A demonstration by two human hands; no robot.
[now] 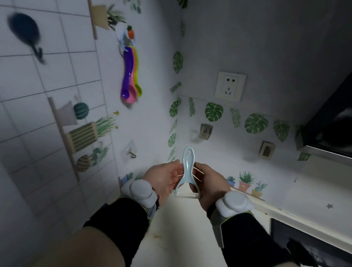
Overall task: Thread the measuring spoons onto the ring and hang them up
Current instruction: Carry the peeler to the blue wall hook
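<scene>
A bunch of coloured measuring spoons (131, 78) (purple, pink, orange, green) hangs on the left wall from a white hook (123, 32) with a carrot figure. The ring that joins them is barely visible near the hook. Low in the middle, my left hand (161, 178) and my right hand (210, 184) together hold a pale blue peeler (186, 171), handle up and blade down. Both hands are far below and to the right of the spoons.
A dark whale-shaped hook (26, 32) is on the tiled wall at left. A clear hook (131, 151) and two square hooks (205, 131) (266, 150) sit lower on the walls. A socket (230, 86) is on the back wall. A pale counter (182, 232) lies below, with a dark stove (311, 241) at right.
</scene>
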